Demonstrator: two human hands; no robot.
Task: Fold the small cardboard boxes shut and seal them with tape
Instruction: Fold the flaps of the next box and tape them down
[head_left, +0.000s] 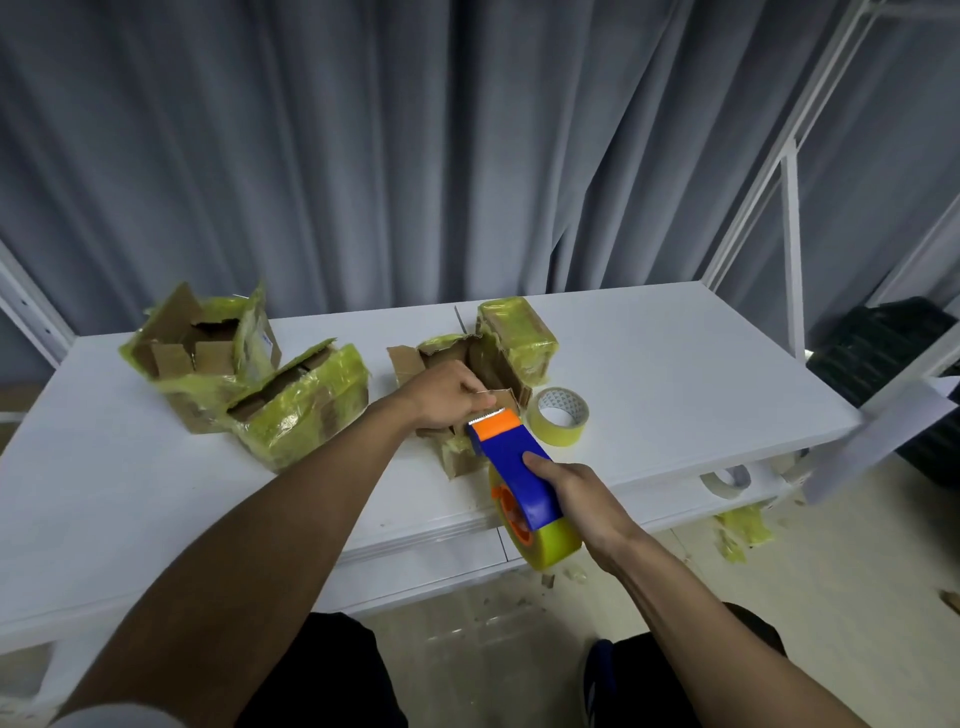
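1. the open box (410, 364) sits on the table (156, 467), under the left hand (447, 389), which pinches the tape end (487, 393).
2. the right hand (576, 488) wraps the tape dispenser (511, 462) tight.
3. the cardboard looks light, worn and floppy; i'd press the flaps flat, near the seam.
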